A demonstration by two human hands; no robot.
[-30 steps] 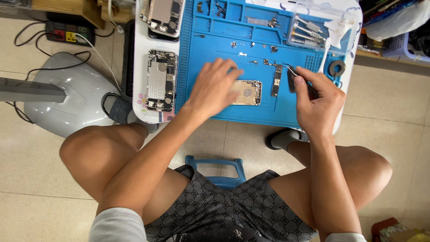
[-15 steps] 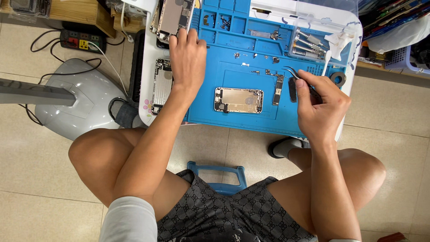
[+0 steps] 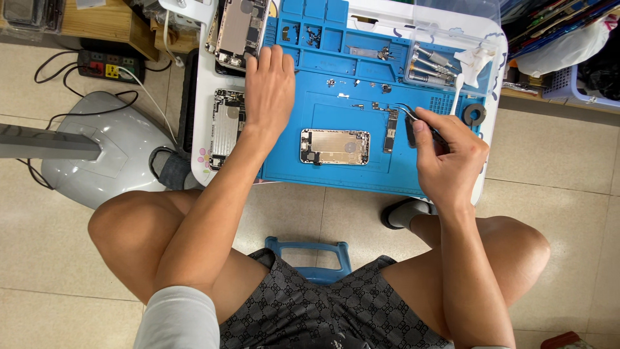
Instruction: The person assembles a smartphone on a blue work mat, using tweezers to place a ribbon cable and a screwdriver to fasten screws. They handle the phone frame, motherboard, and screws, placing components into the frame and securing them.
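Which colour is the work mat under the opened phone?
Bright blue. The mat shows in the head view, with the opened phone lying on it.

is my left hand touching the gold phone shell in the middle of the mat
Apart. The head view shows the left hand at the mat's upper left corner, with bare blue mat between it and the gold phone shell.

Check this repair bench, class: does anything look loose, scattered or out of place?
Yes. Tiny screws and metal brackets lie loose across the blue silicone work mat rather than in its tray compartments. An opened silver phone shell sits mid-mat, apart from both hands. Nothing looks spilled or broken.
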